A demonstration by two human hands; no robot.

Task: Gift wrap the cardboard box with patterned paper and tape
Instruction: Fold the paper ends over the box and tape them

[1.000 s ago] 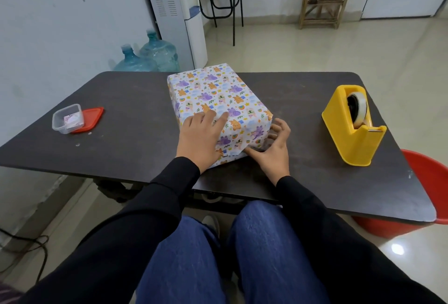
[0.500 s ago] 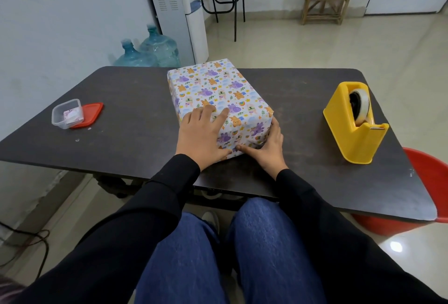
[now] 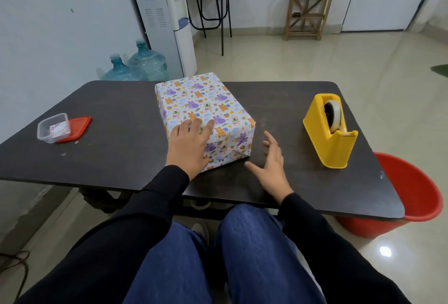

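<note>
The box (image 3: 206, 107), covered in white paper with purple and orange animal prints, lies in the middle of the dark table (image 3: 121, 158). My left hand (image 3: 189, 146) rests flat on its near top corner, fingers straight. My right hand (image 3: 272, 160) hovers just right of the box's near end, fingers spread, touching nothing. The folded paper on that near end face lies closed. A yellow tape dispenser (image 3: 327, 134) with a roll of clear tape stands at the right of the table.
A small clear plastic tub (image 3: 53, 127) sits beside its red lid (image 3: 77, 126) at the table's left. A red bucket (image 3: 407, 194) stands on the floor by the table's right near corner. Behind the table are water bottles (image 3: 143, 66) and a dispenser.
My right hand pressed the paper against the box's near end, then came off it and moved right, opening. My left hand stayed on top of the box.
</note>
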